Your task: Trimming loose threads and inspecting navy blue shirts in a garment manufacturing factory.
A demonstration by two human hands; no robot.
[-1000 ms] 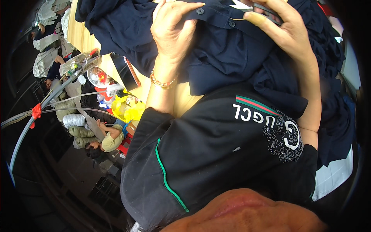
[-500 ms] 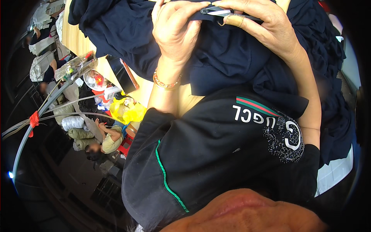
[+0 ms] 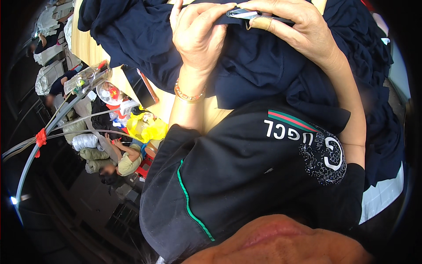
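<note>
**Navy garment and thread snips, both hands engaged**

Left hand point(image 3: 200, 37): far centre, grip closed, pinching a fold of the navy garment point(image 3: 263, 66); gold bracelet point(image 3: 189, 94) on the wrist.
Right hand point(image 3: 299, 31): just beside the left, grip closed around small metal thread snips point(image 3: 244, 13), blades touching the pinched fold.
Navy garment: heaped across the far and right side of the wooden bench point(image 3: 88, 44), draping toward the person's black shirt point(image 3: 246, 176).
Left of bench: yellow bag point(image 3: 147, 127), clear plastic bottle point(image 3: 88, 79), a seated person point(image 3: 123, 160) below.
</note>
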